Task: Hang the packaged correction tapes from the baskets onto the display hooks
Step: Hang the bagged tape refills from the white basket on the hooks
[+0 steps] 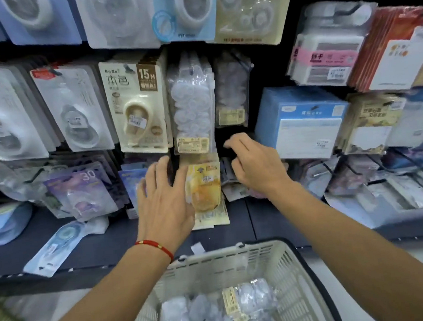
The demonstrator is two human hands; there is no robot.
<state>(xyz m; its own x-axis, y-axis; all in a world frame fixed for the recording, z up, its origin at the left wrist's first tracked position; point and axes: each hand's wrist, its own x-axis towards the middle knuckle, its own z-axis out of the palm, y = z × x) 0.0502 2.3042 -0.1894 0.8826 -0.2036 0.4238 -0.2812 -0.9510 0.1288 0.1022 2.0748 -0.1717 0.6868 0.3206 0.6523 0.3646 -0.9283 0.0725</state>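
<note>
I see both hands up at the display wall. My left hand (164, 203) lies on a yellow pack (205, 186) low on the wall. The fingers are mostly straight and spread, and the thumb side touches the pack's left edge. I cannot tell if it really holds the pack. A red string bracelet (156, 245) is on that wrist.

My right hand (254, 164) is just to the right of the yellow pack, with its fingers curled down. They reach into a dark gap under the hanging clear bags. I cannot tell if they pinch anything.

A clear bag of round tapes (191, 103) hangs right above the yellow pack. A cream pack marked 15M (138, 105) hangs beside it on the left.

Down near me is a pale basket (278, 259). More clear packs of correction tapes (218, 313) lie inside it. A blue tape pack (59, 244) lies flat on the dark shelf (105, 244) to the left.
</note>
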